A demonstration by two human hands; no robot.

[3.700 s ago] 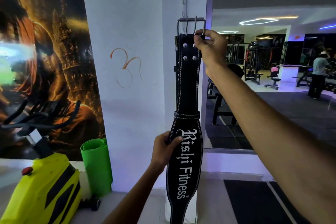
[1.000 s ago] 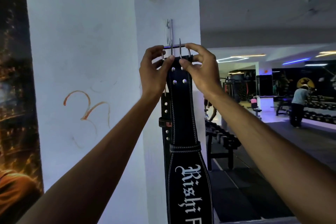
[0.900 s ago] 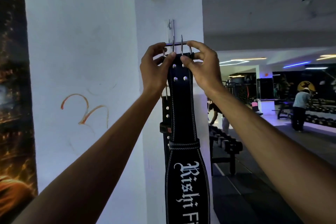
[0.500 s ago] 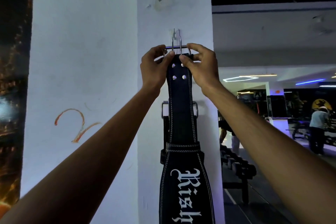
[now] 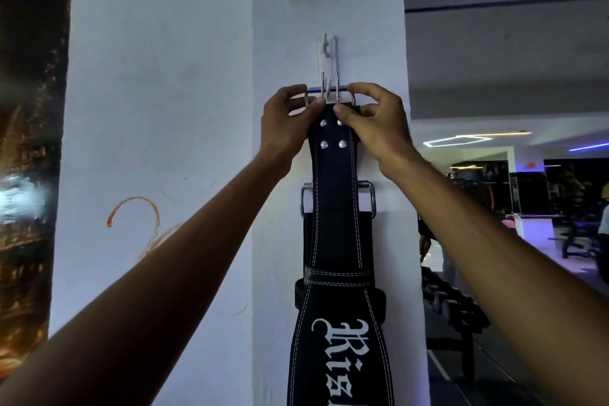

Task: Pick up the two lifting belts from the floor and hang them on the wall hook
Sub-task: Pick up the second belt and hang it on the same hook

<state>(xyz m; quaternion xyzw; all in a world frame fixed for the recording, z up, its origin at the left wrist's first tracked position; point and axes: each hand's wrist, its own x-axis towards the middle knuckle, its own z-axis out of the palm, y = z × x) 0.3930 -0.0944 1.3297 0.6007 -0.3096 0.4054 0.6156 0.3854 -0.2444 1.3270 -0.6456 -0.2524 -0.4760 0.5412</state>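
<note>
A black leather lifting belt (image 5: 334, 194) with white stitching and white lettering hangs down the front of a white pillar. Both hands pinch its top end just under the steel buckle (image 5: 329, 89): my left hand (image 5: 286, 128) on the left side, my right hand (image 5: 375, 122) on the right. The buckle bar lies across the lower tip of the white wall hook (image 5: 326, 46), with its two prongs pointing up. Behind this belt hangs a second black belt (image 5: 308, 241); its steel buckle (image 5: 370, 198) shows on both sides. What holds the second belt is hidden.
The white pillar (image 5: 164, 109) carries an orange scribble low on the left, and a dark poster (image 5: 29, 175) borders it. To the right, the gym floor shows a dumbbell rack (image 5: 454, 310), machines and a person at the far right edge.
My left hand moved from the belt's wide part up to the buckle. Both hands lifted the buckle up to the hook. In the last half second it has barely moved.
</note>
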